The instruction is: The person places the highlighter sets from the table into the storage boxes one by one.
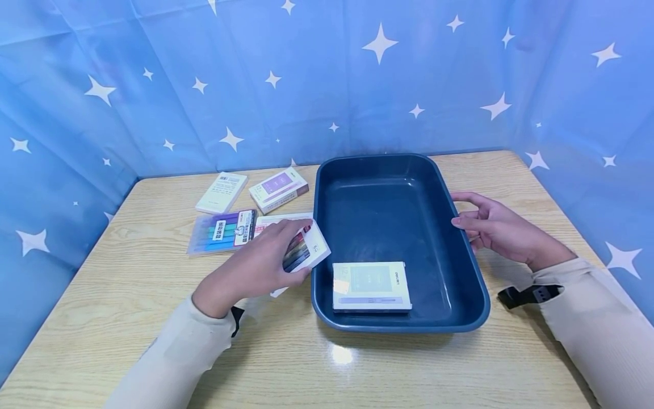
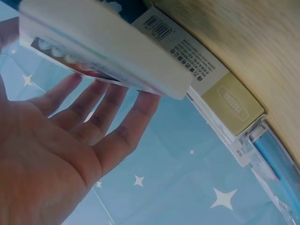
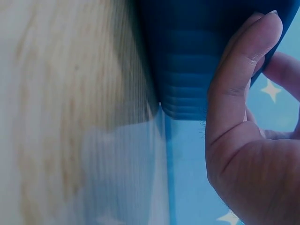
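Observation:
My left hand (image 1: 258, 264) grips a white box with a window (image 1: 317, 248), at the left rim of the blue tub (image 1: 383, 213). Coloured sticks show through its window; whether they are crayons or pens I cannot tell. The left wrist view has the fingers spread along the underside of this box (image 2: 108, 51). At the tub's right rim, my right hand (image 1: 495, 227) holds the edge between thumb and fingers; the right wrist view shows the thumb beside the tub's outer wall (image 3: 187, 70). A white and pale green box (image 1: 373, 287) lies inside the tub, at its near left.
Left of the tub lie a pack of coloured markers (image 1: 219, 232), a white box (image 1: 222, 192) and a white and purple box (image 1: 279, 190). Another white box (image 1: 271, 218) is partly hidden behind the left hand. A blue star-patterned curtain (image 1: 306, 85) borders the wooden table (image 1: 117, 272).

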### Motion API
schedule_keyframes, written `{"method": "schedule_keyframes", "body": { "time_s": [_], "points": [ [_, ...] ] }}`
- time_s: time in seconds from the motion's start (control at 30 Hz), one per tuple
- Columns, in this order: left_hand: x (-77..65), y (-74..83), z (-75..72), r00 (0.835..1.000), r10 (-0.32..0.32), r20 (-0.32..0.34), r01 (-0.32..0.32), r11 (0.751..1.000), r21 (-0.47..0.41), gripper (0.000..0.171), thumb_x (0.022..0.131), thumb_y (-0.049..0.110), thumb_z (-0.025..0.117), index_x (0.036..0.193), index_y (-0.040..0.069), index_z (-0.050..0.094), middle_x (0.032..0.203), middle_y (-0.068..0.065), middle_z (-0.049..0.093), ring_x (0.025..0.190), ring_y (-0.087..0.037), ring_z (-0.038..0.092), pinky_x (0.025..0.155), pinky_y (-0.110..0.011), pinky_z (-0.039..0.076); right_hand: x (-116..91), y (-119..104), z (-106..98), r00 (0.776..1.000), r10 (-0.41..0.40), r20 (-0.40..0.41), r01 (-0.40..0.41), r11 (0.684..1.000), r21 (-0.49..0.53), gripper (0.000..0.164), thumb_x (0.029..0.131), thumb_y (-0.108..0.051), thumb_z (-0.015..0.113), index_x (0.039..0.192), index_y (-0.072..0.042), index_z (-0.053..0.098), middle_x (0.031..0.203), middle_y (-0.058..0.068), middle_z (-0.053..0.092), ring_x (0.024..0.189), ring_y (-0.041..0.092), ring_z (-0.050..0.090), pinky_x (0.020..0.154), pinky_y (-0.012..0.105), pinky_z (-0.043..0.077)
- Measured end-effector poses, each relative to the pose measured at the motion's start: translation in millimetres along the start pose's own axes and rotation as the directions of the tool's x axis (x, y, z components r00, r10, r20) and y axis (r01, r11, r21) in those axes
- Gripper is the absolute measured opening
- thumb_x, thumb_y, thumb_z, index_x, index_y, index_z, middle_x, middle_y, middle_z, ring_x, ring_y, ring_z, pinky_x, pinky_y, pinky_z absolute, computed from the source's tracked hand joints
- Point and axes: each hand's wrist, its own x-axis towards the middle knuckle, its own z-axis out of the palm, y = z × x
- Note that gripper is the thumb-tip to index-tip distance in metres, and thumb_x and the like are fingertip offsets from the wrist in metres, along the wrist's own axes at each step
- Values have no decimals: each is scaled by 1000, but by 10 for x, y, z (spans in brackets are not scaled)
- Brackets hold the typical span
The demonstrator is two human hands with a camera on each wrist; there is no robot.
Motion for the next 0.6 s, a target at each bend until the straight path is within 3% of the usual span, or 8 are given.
{"method": "schedule_keyframes", "body": {
  "time_s": [0.17,0.33,0.6],
  "points": [
    [4,1,9,1000,2,-13,-2,1000,-22,75,85,43,75,148,23,40,141,-4,51,111,-20,53,92,-38,52,8,7,-3,1000,3,-5,-3,1000,2,51,105,-8,47,150,-19,23,91,-1,72,71,12,66,63,32,58],
    [17,27,26,999,18,-36,-17,999,31,72,86,48,73,148,25,43,149,-6,47,117,-22,53,94,-41,53,7,13,3,1000,6,-22,-5,1000,20,51,105,-6,47,149,-19,25,104,6,75,82,19,74,67,36,60],
    [29,55,82,995,49,-91,-40,995,91,72,91,52,67,153,29,40,153,-4,44,127,-24,50,101,-46,49,11,8,2,999,15,-38,-15,1000,6,53,105,-7,48,150,-18,23,100,4,75,75,17,70,64,35,59]
  ]
}}
